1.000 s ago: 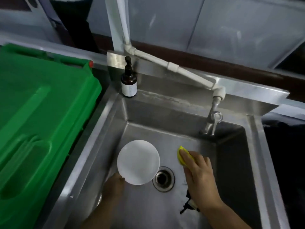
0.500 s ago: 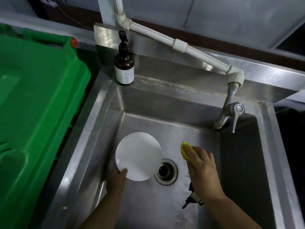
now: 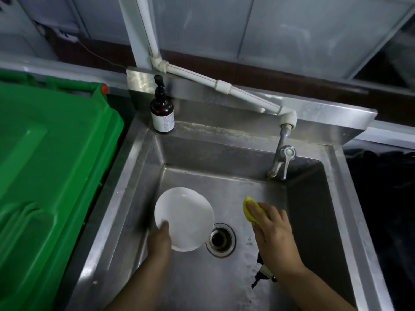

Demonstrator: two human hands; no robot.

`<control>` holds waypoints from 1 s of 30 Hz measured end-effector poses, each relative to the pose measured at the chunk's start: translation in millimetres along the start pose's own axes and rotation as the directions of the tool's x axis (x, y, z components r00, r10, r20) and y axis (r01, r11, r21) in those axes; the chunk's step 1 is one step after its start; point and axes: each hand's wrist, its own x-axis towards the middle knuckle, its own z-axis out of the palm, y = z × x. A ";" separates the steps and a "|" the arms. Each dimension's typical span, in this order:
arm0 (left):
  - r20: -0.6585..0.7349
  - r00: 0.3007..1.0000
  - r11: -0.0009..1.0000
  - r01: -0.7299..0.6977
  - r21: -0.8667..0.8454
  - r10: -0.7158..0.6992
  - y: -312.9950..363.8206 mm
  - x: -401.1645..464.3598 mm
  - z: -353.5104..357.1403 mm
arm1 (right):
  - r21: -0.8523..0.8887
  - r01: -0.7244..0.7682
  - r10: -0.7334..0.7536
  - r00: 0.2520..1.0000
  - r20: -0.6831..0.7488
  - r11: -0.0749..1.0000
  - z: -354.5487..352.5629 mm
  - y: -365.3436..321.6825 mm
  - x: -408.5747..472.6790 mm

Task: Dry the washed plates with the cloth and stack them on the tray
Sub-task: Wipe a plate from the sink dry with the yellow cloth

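The round white ceramic plate (image 3: 184,217) looks plain and glossy, tilted over the stainless steel sink (image 3: 224,158) floor near its left wall, beside the round metal drain (image 3: 220,240). The left hand (image 3: 160,240) grips its lower left rim, thumb on the face. The right hand (image 3: 272,232) clasps a yellow cloth (image 3: 248,209) toward the right wall. Since half a second ago, the plate has tipped slightly more face-up; both hands keep their grips.

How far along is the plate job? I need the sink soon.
Nothing looks done: no tray or stack is in view. In hand: the left hand holds one white plate over the sink; the right hand holds a yellow cloth. Drying and stacking remain.
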 end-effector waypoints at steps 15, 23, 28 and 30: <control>0.078 0.730 0.718 -0.682 0.136 0.679 114.9 -198.9 -39.3 | 0.087 0.243 -0.224 0.956 -0.188 0.966 -119.7 -3.9 -22.7; 0.002 0.470 0.469 -0.881 0.062 0.883 154.8 -331.1 -58.1 | 0.117 0.433 -0.356 0.843 -0.403 0.894 -209.9 -20.0 -31.3; -0.063 0.377 0.375 -0.926 -0.043 0.924 175.9 -388.9 -71.2 | 0.158 0.528 -0.361 0.741 -0.567 0.835 -258.5 -35.5 -34.8; -0.081 0.349 0.342 -0.935 -0.090 0.934 183.1 -405.2 -73.5 | 0.161 0.560 -0.344 0.685 -0.643 0.813 -276.9 -45.9 -33.2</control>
